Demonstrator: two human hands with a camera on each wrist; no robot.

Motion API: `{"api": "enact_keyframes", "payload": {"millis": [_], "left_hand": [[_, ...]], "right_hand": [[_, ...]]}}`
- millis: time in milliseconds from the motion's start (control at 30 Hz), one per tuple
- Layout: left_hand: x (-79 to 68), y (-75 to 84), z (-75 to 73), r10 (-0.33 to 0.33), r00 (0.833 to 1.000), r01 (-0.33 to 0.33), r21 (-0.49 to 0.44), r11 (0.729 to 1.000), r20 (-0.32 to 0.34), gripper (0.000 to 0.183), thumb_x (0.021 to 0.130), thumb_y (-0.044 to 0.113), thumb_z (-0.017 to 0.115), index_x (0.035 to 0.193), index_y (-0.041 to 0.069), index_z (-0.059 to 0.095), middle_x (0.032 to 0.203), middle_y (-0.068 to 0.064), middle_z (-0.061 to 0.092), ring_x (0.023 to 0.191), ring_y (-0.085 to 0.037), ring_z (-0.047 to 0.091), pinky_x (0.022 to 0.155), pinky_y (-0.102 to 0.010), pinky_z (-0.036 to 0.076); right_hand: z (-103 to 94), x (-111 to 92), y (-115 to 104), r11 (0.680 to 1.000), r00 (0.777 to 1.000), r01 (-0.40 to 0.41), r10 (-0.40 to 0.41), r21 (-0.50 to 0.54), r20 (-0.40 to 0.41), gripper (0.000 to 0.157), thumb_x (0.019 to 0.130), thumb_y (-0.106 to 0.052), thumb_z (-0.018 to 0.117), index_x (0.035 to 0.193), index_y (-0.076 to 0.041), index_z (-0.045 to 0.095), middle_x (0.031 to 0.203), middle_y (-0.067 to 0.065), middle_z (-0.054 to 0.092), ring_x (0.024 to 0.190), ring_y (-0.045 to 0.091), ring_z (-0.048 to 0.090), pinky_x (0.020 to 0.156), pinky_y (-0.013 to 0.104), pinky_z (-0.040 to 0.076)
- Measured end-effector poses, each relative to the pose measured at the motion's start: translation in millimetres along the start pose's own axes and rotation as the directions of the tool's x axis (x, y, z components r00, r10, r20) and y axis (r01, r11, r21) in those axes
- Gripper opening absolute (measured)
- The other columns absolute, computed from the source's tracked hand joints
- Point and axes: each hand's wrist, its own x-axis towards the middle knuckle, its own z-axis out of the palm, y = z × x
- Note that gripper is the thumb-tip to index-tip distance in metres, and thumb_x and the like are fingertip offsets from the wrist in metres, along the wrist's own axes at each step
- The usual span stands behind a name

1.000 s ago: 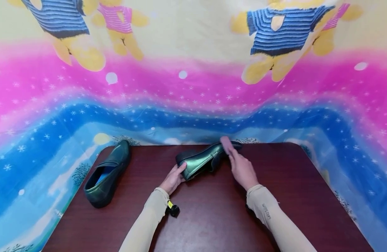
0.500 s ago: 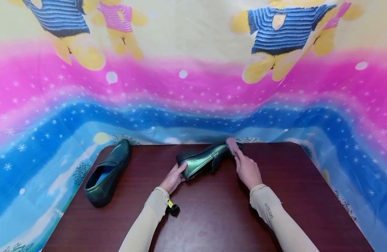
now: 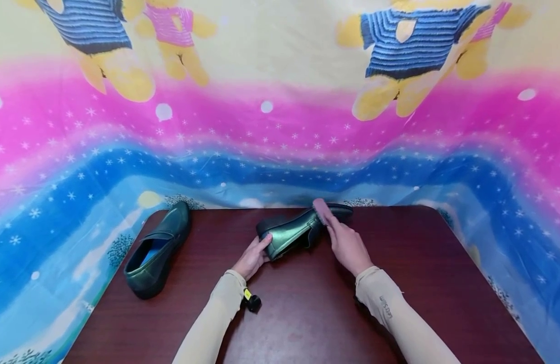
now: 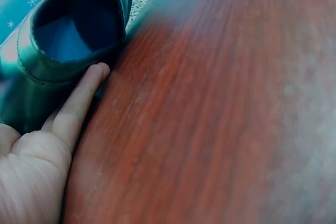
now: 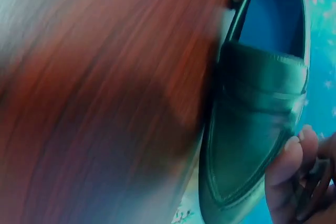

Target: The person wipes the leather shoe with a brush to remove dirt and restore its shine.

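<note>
A shiny dark green loafer (image 3: 289,235) lies on its side near the table's back edge, its toe pointing right. My left hand (image 3: 251,259) grips it at the heel; in the left wrist view, fingers (image 4: 79,103) lie along the shoe below its opening. With my right hand (image 3: 351,248) I hold a pink brush (image 3: 322,210) against the upper side of the shoe, just in front of the strap. The right wrist view has the loafer's blue insole, strap and toe (image 5: 241,161), with the right hand's fingers (image 5: 286,166) beside it.
A matching loafer (image 3: 159,247) stands upright on the left of the dark red-brown table (image 3: 289,318). Behind the table hangs a colourful printed cloth (image 3: 280,136) that meets its back edge and sides. A small black device (image 3: 252,302) hangs at the left wrist.
My right hand first slid the brush right toward the toe, then back left toward the strap. The left hand and both loafers have stayed in place.
</note>
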Motion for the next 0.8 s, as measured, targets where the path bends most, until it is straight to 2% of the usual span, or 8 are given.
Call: {"api": "enact_keyframes", "payload": {"millis": [100,233,300,433,533,633,800], "left_hand": [[0.0,1.0,0.0,0.004,1.000,-0.004,0.005,1.000,-0.004,0.062,0.111,0.042,0.045,0.161,0.012,0.023,0.152,-0.023,0.048,0.119,-0.018,0.065,0.100,-0.037,0.054],[-0.3,1.2,0.2,0.001,1.000,-0.001,0.000,1.000,-0.002,0.061,0.112,0.041,0.045,0.161,0.011,0.023,0.152,-0.024,0.048,0.119,-0.017,0.065,0.099,-0.036,0.054],[-0.7,1.0,0.4,0.001,1.000,-0.001,-0.004,1.000,-0.003,0.061,0.112,0.040,0.045,0.161,0.011,0.024,0.152,-0.024,0.048,0.118,-0.016,0.065,0.098,-0.036,0.055],[-0.8,2.4,1.0,0.005,1.000,-0.005,-0.010,1.000,-0.002,0.060,0.111,0.039,0.046,0.161,0.011,0.025,0.151,-0.024,0.049,0.118,-0.017,0.065,0.099,-0.038,0.055],[-0.9,3.2,0.6,0.005,1.000,-0.005,-0.015,1.000,-0.002,0.061,0.111,0.039,0.046,0.161,0.012,0.025,0.151,-0.023,0.050,0.118,-0.018,0.065,0.101,-0.040,0.054],[-0.5,3.2,-0.3,0.002,1.000,-0.002,-0.021,1.000,-0.003,0.061,0.111,0.042,0.045,0.161,0.012,0.025,0.150,-0.022,0.051,0.118,-0.018,0.066,0.102,-0.040,0.054],[1.0,1.7,-1.1,-0.012,1.000,0.013,-0.025,1.000,0.012,0.062,0.111,0.046,0.043,0.161,0.013,0.028,0.146,-0.017,0.056,0.117,-0.017,0.066,0.102,-0.040,0.053]], "right_hand": [[3.9,0.2,-3.0,0.999,1.000,0.030,-0.029,-0.024,0.011,0.050,0.107,-0.018,0.057,0.156,-0.024,0.046,0.098,0.012,0.072,0.073,0.029,0.067,0.067,0.048,0.055],[4.5,1.8,5.1,0.997,1.000,-0.009,0.007,-0.076,-0.028,0.044,0.107,-0.018,0.057,0.151,-0.021,0.052,0.087,0.012,0.069,0.065,0.029,0.063,0.059,0.047,0.051],[2.4,2.0,10.8,0.995,0.998,-0.046,0.043,-0.087,-0.035,0.040,0.108,-0.019,0.054,0.148,-0.018,0.052,0.088,0.014,0.070,0.067,0.032,0.064,0.058,0.049,0.050],[-2.0,1.7,20.7,0.989,0.990,-0.127,0.122,-0.076,-0.065,0.038,0.109,-0.019,0.052,0.147,-0.015,0.051,0.100,0.023,0.074,0.074,0.041,0.067,0.060,0.055,0.051],[-2.8,1.0,23.9,0.987,0.984,-0.151,0.145,-0.050,-0.100,0.037,0.109,-0.018,0.051,0.145,-0.012,0.051,0.103,0.027,0.074,0.076,0.045,0.068,0.062,0.058,0.052],[-1.6,1.0,24.1,0.992,0.986,-0.124,0.120,-0.023,-0.119,0.033,0.110,-0.019,0.050,0.141,-0.009,0.053,0.101,0.026,0.073,0.080,0.045,0.069,0.066,0.059,0.053],[2.2,1.8,24.4,0.997,0.994,-0.071,0.072,0.015,-0.079,0.039,0.111,-0.023,0.050,0.149,-0.014,0.051,0.112,0.019,0.073,0.092,0.040,0.071,0.079,0.058,0.055]]}}
